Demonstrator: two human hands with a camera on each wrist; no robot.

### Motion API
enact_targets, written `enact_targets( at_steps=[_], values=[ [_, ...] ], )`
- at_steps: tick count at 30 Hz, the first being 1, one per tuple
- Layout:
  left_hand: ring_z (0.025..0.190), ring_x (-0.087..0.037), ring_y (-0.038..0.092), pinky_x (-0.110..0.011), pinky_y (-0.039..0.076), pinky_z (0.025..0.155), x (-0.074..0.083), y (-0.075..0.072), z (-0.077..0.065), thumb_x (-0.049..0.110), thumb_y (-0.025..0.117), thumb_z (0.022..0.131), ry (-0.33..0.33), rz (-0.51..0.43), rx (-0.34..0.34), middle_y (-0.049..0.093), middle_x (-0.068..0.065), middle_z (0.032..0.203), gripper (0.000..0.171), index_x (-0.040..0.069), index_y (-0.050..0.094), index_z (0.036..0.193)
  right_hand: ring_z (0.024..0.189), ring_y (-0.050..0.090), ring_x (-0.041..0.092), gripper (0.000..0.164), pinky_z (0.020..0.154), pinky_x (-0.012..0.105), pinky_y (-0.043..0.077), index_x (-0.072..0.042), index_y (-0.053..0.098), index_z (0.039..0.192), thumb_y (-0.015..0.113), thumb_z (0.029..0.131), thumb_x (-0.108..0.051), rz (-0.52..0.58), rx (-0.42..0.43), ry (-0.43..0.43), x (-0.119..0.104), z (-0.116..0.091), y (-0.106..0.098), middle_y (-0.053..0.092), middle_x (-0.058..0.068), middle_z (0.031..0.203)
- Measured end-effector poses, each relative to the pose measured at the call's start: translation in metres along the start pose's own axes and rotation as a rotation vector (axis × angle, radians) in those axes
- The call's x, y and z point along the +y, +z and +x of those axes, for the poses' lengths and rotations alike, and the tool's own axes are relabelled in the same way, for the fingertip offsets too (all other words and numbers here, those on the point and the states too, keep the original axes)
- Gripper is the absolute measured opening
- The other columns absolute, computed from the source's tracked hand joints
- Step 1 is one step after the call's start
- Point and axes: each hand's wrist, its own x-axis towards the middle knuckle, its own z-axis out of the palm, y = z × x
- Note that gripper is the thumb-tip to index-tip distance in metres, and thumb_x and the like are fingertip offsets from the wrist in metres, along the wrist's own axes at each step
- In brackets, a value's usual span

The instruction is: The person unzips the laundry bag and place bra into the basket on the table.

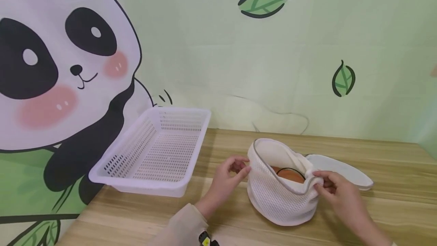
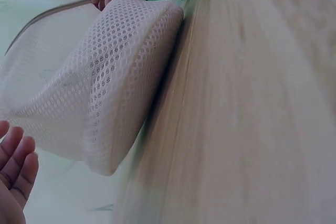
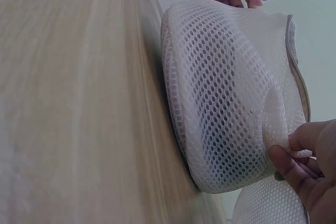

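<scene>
A white mesh laundry bag [image 1: 280,200] stands on the table with its zippered mouth open upward. Its round lid [image 1: 341,170] lies folded back on the right. Inside sits something orange-brown [image 1: 291,175] with a thin black curved line across it; the near wall hides most of it. My right hand [image 1: 341,196] pinches the gathered rim on the right side between thumb and fingers, also seen closely in the right wrist view. My left hand [image 1: 227,179] is at the bag's left side, fingers loosely bent and fingertips right by the mesh, gripping nothing.
A white plastic basket [image 1: 189,162] with slotted walls stands on the left of the wooden table [image 1: 143,223]. Behind the table hangs a green backdrop [image 1: 205,48] printed with a panda and leaves.
</scene>
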Motion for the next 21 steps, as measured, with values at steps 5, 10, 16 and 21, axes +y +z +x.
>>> enact_targets(
  at_steps=[5,10,16,21],
  values=[
    [0.078,-0.004,0.055,-0.019,0.049,0.075,0.012,-0.001,0.002,0.015,0.067,0.089,0.02,-0.005,0.072,0.066,-0.011,0.089,0.022,0.002,0.065,0.107,0.073,0.05,-0.014,0.03,0.06,0.006,0.046,0.002,0.068,0.103,0.073,0.074,0.009,0.012,0.007,-0.018,0.001,-0.002,0.003,0.066,0.007,0.086],
    [0.078,-0.003,0.056,-0.019,0.049,0.074,0.029,-0.002,0.006,0.01,0.067,0.088,0.103,-0.031,0.134,0.066,-0.014,0.087,0.021,-0.001,0.064,0.106,0.072,0.05,-0.013,0.029,0.06,0.006,0.046,0.002,0.068,0.103,0.073,0.075,0.008,0.035,0.001,0.001,0.002,-0.003,0.006,0.066,0.006,0.085],
    [0.078,-0.013,0.061,-0.022,0.053,0.072,0.049,0.002,0.011,0.008,0.069,0.086,0.253,0.044,0.076,0.067,-0.014,0.087,0.02,0.001,0.065,0.105,0.071,0.05,-0.013,0.028,0.059,0.008,0.046,0.001,0.068,0.103,0.072,0.076,0.007,0.041,-0.01,0.007,0.004,-0.004,0.008,0.066,0.005,0.083],
    [0.083,-0.018,0.063,-0.02,0.053,0.075,0.062,0.011,0.016,0.009,0.071,0.085,0.393,0.223,-0.054,0.066,-0.009,0.091,0.021,0.003,0.064,0.104,0.071,0.051,-0.012,0.027,0.059,0.008,0.046,0.001,0.068,0.101,0.072,0.075,0.008,0.042,-0.003,-0.009,0.004,-0.005,0.01,0.067,0.005,0.084]
  ],
)
